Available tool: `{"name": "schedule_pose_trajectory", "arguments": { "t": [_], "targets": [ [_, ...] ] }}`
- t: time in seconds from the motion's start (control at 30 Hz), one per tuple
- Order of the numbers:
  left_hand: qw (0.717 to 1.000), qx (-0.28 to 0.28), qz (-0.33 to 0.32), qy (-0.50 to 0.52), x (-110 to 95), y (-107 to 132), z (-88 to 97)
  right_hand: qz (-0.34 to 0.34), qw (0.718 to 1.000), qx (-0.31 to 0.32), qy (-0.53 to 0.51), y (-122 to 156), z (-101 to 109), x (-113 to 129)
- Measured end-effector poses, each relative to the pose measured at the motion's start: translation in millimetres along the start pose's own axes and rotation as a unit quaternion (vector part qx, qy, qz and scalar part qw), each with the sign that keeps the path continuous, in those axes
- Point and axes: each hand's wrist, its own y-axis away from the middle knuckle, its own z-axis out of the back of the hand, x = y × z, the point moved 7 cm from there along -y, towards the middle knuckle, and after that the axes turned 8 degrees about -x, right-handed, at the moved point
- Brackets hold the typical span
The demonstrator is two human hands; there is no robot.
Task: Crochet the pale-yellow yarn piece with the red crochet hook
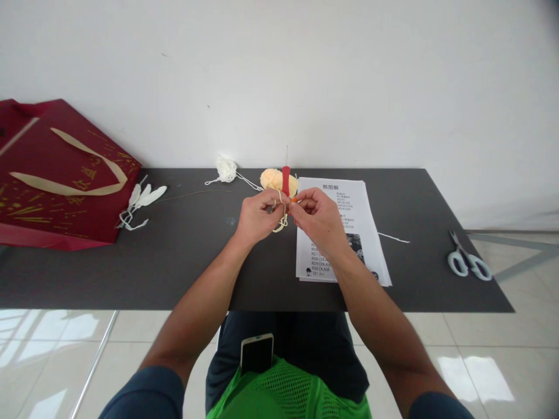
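Note:
My left hand (261, 216) is closed, with pale yellow yarn (282, 223) looped about its fingers and hanging below the fingertips. My right hand (318, 220) pinches a small orange piece (293, 200), mostly covered by the fingers, so its kind is unclear. The fingertips of both hands meet over the table. A red-handled tool with a thin metal shaft (286, 180) points away from me just beyond them; whether the fingers grip its near end is hidden. Behind it lies a ball of pale yellow-orange yarn (271, 178).
Printed sheets (371, 256) lie partly under my right forearm. Scissors (468, 263) rest near the right edge of the dark table (187, 273). White yarn (226, 169) sits at the back. A red gift bag (52, 180) and white crocheted pieces (146, 196) are leftward. A phone (257, 354) is on my lap.

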Motion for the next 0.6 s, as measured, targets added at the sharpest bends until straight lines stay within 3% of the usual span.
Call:
{"name": "schedule_pose_trajectory", "arguments": {
  "t": [0.13,0.37,0.6],
  "targets": [
    [0.999,0.012,0.0,-0.03,2.7,0.5,-0.1,0.005,1.0,0.0,-0.011,0.0,-0.9,0.8],
    [0.999,0.008,-0.005,-0.036,-0.9,-1.5,0.6,-0.06,0.99,-0.002,-0.128,-0.1,-4.5,-0.3],
    [0.998,0.002,-0.006,-0.057,-1.9,-1.8,0.8,-0.097,0.986,0.014,-0.134,-2.1,-2.1,-0.2]
  ]
}}
